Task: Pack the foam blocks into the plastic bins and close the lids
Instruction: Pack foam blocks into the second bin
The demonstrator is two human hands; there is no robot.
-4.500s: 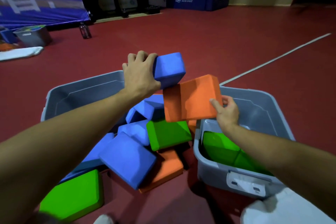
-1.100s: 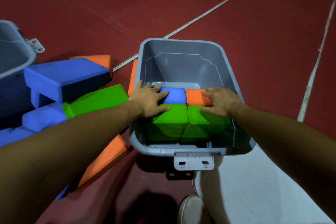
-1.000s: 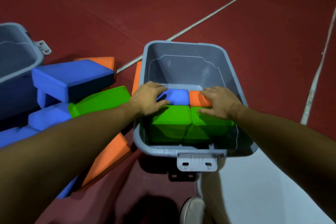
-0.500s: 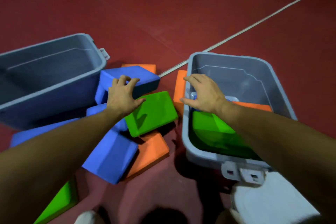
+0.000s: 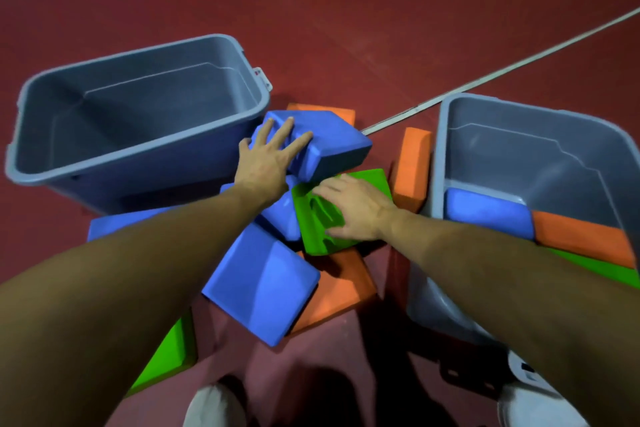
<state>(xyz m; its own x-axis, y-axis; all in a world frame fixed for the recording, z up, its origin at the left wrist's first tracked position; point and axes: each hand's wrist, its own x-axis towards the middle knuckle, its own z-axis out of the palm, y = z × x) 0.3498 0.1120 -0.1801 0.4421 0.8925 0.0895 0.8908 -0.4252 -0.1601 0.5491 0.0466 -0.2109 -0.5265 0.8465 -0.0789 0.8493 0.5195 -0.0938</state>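
Seen from the person's head, looking down at a dark red floor. Both hands have left the right bin (image 5: 450,135) — where a second ago they were pressing blocks flat — and now reach into the loose pile of foam blocks between the two bins.

The left hand (image 5: 266,163) lies on top of a blue block (image 5: 332,146) with fingers spread and fairly straight, pressing into the foam; it leans against the wall of the left bin (image 5: 138,156). The right hand (image 5: 353,208) rests on a green block (image 5: 367,180) just below, fingers slightly bent and denting the soft surface. Neither block looks lifted yet.

The right bin holds a blue packed block (image 5: 488,211), an orange one (image 5: 581,236) and some green beneath, with room left at the far end. The left bin shows no blocks inside. Around the hands lie more blocks: a large blue one (image 5: 263,284), orange ones under and behind the pile, one orange block (image 5: 412,163) standing against the right bin, and a green one (image 5: 169,354) near the person's left arm.

So the first layer seems settled and a new pickup is starting — most blocks are still unpacked. No lids are in view.
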